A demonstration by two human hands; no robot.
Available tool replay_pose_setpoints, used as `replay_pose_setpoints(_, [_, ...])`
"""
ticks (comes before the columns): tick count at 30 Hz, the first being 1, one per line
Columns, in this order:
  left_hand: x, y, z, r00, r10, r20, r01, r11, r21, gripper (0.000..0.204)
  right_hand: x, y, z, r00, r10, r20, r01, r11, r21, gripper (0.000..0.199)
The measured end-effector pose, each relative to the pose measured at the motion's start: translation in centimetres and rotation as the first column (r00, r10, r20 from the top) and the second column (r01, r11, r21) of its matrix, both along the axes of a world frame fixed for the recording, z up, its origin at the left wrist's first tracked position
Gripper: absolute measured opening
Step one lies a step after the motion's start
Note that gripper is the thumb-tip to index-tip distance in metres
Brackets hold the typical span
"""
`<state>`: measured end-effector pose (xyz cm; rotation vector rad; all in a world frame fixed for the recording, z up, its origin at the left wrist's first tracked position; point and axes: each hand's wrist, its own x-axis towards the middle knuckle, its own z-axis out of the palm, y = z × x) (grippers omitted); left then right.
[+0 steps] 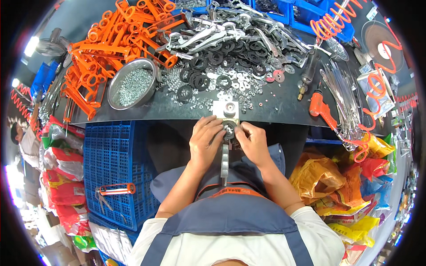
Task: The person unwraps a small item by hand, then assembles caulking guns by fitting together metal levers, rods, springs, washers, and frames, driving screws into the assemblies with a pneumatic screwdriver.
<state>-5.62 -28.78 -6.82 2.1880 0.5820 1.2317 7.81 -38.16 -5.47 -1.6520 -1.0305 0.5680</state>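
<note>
At the bench's front edge, my left hand (206, 141) and my right hand (254, 142) close from both sides on a black ring-shaped disc (229, 129) with a metal centre. From the disc a grey metal handle with finger grooves (225, 162) points down toward my apron. Just beyond my fingertips sits a silver metal block (220, 108) with a round fitting on top. Past it lie loose black rings (199, 81), small nuts and washers (241, 82). My fingers partly hide the disc's rim.
Orange frames (100, 66) and a metal bowl of small fasteners (133, 86) are at the left, silver levers (226, 31) behind. At the right lie a power screwdriver (309, 68), an orange air gun (320, 108), metal rods (344, 95) and a coiled hose (328, 26). A blue crate (108, 159) stands below left.
</note>
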Motion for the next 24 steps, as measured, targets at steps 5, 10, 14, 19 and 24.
replay_pose_setpoints(5, [-0.5,-0.8,0.5,0.994,0.073,-0.079,-0.061,0.989,0.138,0.027,-0.1,0.8,0.9,0.867,0.002,0.499,0.027,0.998,-0.051,0.025])
replay_pose_setpoints(10, [-0.6,-0.3,-0.8,0.998,-0.007,-0.07,0.014,0.996,0.092,0.037,0.0,1.0,0.8,0.764,-0.007,0.646,0.026,0.999,-0.021,0.021])
replay_pose_setpoints(14, [-0.6,-0.6,1.1,0.978,-0.018,-0.206,0.025,0.999,0.033,0.031,0.2,0.9,0.8,0.691,0.01,0.723,0.015,0.999,-0.028,0.019])
replay_pose_setpoints(19, [-1.0,-1.1,-0.3,0.981,0.058,-0.185,-0.025,0.985,0.172,0.028,0.6,1.0,0.7,0.633,0.075,0.771,-0.022,0.997,-0.078,0.018])
replay_pose_setpoints(24, [-2.2,-0.6,-0.7,0.969,-0.024,-0.244,0.094,0.956,0.279,0.027,1.4,1.4,0.4,0.657,0.142,0.74,-0.05,0.988,-0.145,0.024])
